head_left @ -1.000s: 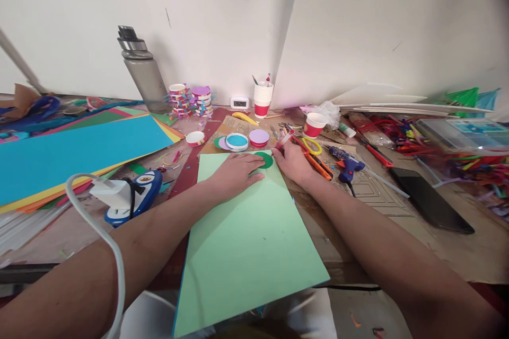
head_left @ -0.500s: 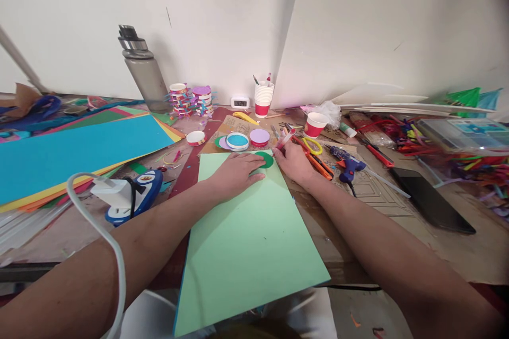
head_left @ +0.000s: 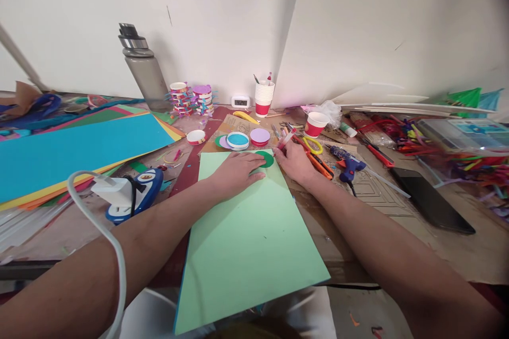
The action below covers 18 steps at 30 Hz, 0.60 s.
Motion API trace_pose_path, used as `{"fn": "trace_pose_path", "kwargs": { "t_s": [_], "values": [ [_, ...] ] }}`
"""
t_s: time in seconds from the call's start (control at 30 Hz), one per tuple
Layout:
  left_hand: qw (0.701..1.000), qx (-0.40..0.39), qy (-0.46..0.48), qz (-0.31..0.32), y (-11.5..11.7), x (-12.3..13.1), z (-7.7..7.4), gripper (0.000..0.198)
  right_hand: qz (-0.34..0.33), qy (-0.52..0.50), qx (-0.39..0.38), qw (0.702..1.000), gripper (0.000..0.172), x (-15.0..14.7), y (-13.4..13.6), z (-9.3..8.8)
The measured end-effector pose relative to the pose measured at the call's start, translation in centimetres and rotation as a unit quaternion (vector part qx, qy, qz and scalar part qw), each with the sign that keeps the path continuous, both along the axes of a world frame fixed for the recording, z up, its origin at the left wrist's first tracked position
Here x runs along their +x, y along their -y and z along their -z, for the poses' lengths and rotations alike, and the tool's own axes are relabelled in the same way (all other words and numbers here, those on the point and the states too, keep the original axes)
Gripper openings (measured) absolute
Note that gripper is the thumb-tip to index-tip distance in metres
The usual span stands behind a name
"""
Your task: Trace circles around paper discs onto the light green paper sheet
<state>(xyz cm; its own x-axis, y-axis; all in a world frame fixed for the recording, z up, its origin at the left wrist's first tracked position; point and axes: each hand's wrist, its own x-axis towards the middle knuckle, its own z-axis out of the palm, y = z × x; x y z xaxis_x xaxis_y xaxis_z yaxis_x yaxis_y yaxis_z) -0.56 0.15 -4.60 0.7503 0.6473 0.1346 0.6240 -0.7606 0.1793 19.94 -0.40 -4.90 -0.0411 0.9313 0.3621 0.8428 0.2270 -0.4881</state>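
Note:
A pale green sheet of paper (head_left: 254, 243) lies in front of me, with a blue edge showing beneath it. My left hand (head_left: 234, 172) rests on its upper part, fingers stretched out and their tips at a dark green paper circle (head_left: 265, 159). Beside the sheet's upper right corner, my right hand (head_left: 296, 161) is closed around a pen (head_left: 285, 139) with a pale, reddish barrel. The pen's tip is hidden. Beyond the sheet are a ring with a blue disc (head_left: 237, 140) and one with a lilac disc (head_left: 260, 136).
Yellow-handled scissors (head_left: 313, 145), an orange cutter (head_left: 324, 168), a blue glue gun (head_left: 350, 165) and a black phone (head_left: 431, 200) lie to the right. Left are coloured sheets (head_left: 87, 151), a power strip (head_left: 137, 201) and a white cable (head_left: 113, 241). A bottle (head_left: 145, 71) stands behind.

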Motion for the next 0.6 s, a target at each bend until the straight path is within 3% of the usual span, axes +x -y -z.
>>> {"fn": "trace_pose_path", "kwargs": {
  "t_s": [0.6],
  "values": [
    [1.0,-0.003,-0.004,-0.001,0.02,0.04,-0.04,0.046,-0.008,-0.007,0.006,1.0,0.007,0.2,0.1,0.28]
  ]
}}
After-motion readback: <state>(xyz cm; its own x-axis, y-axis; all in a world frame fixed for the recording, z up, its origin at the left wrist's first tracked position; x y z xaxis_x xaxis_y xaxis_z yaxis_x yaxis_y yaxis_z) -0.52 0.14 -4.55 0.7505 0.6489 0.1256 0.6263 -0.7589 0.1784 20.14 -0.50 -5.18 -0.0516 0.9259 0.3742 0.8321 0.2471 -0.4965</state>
